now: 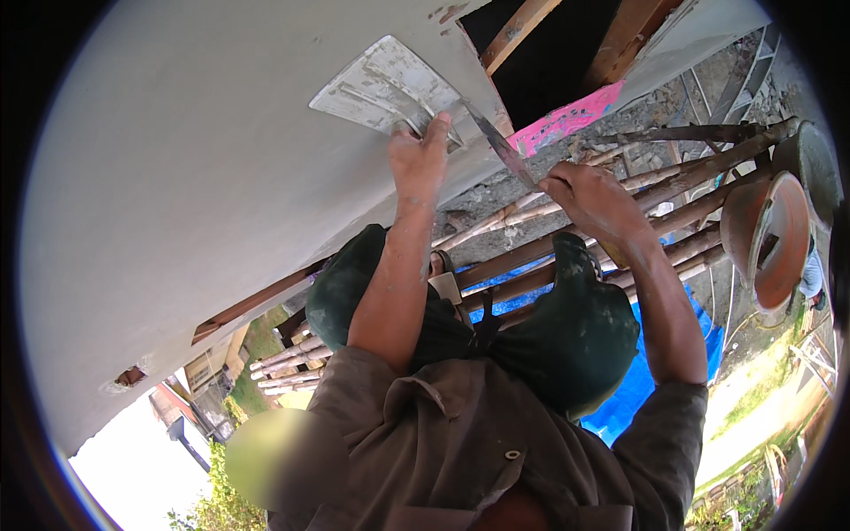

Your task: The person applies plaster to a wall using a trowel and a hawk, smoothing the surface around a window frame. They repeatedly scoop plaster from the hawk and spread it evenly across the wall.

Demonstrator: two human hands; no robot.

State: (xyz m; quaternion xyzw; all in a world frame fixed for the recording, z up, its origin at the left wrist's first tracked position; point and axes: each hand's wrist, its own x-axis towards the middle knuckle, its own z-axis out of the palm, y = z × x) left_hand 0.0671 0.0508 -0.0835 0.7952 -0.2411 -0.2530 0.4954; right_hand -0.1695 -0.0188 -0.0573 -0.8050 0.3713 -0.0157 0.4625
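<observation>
My left hand [418, 164] is closed round the handle of a wide plastering trowel [382, 87]. Pale, dried smears cover its flat plate, which is held up by the grey-white wall [195, 168]; whether it touches the wall I cannot tell. In my right hand [586, 196], the fingers pinch the near end of a narrow, pointed trowel [500, 143] with a dirty metal blade. That blade slants up to the left, its tip at the right edge of the wide trowel. The narrow trowel's handle is mostly hidden in my fingers.
A dark opening [553, 55] with timber pieces breaks the wall, with a pink strip [567, 120] along its edge. Round wooden poles [682, 188] form a platform under me. An orange-brown basin [781, 237] and a grey bucket [813, 168] are at the right; a blue tarp [633, 394] lies below.
</observation>
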